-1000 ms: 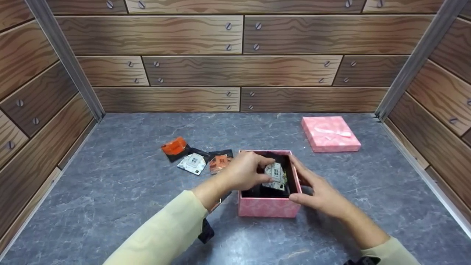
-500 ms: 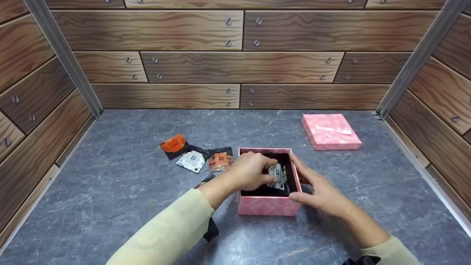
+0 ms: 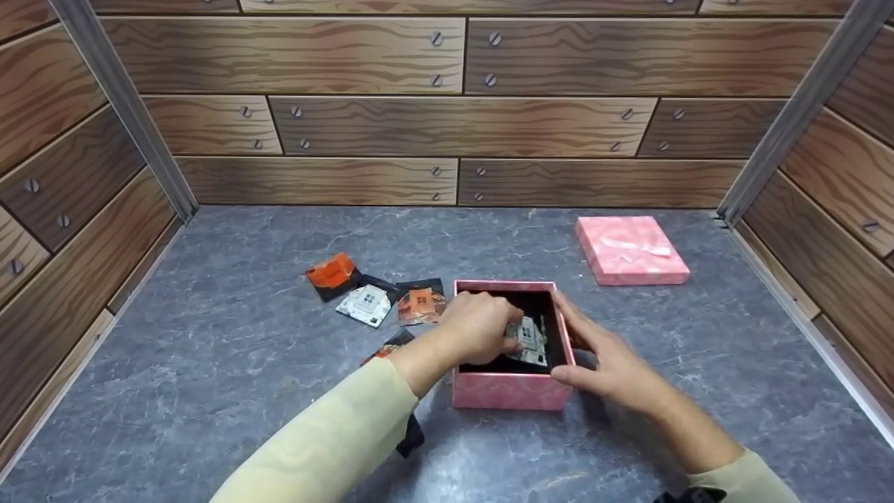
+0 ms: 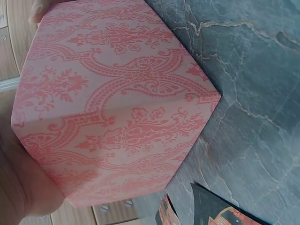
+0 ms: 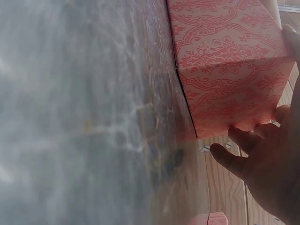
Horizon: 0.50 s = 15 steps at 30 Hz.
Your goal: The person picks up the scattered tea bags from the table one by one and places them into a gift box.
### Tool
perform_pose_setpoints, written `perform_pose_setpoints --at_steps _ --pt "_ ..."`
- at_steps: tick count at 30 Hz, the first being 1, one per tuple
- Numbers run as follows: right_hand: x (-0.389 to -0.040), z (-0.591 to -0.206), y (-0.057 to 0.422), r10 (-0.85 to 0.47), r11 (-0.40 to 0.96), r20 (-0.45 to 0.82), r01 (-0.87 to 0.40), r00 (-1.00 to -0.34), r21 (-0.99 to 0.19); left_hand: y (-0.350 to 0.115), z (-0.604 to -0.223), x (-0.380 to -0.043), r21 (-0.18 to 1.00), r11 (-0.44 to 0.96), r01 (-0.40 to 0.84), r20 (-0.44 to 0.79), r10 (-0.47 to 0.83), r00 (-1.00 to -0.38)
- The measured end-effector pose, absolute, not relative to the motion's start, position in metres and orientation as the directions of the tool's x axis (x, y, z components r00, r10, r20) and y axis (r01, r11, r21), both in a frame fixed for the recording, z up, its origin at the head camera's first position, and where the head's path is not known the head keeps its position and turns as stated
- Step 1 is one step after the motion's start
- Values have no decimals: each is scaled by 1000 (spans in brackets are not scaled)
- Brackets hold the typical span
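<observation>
An uncovered pink patterned box with a dark inside stands on the table in the head view. My left hand reaches in over its left wall, thumb and fingers pinching the left edge of a white-and-black sachet inside. The right hand holds the box by its right side, thumb at the front corner and fingers along the wall. In the right wrist view, fingertips meet the patterned wall. The left wrist view shows only the box's outside and the heel of the left hand; its fingers are hidden there.
Left of the box lie an orange-and-black sachet, a white one and an orange one. Another sachet is partly behind the left forearm. A pink lid with a bow rests at the back right. Wood-patterned walls enclose the table.
My left hand has moved slightly right and deeper into the box, and the white sachet there has shifted a little right. The right hand stays on the box. The camera view has tilted slightly.
</observation>
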State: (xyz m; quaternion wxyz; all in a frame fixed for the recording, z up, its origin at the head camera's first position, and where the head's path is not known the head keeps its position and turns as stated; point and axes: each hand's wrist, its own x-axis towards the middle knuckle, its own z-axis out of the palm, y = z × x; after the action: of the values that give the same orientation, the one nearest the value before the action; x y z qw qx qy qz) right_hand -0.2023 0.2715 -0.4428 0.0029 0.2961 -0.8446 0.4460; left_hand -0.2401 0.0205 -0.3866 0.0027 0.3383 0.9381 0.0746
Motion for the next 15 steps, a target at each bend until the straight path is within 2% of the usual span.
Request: perform_pose_setpoints --at_steps 15 --pt "-203 -443 272 -507 428 300 -538 -808 -726 29 -387 -240 11 793 610 -97 608 -788"
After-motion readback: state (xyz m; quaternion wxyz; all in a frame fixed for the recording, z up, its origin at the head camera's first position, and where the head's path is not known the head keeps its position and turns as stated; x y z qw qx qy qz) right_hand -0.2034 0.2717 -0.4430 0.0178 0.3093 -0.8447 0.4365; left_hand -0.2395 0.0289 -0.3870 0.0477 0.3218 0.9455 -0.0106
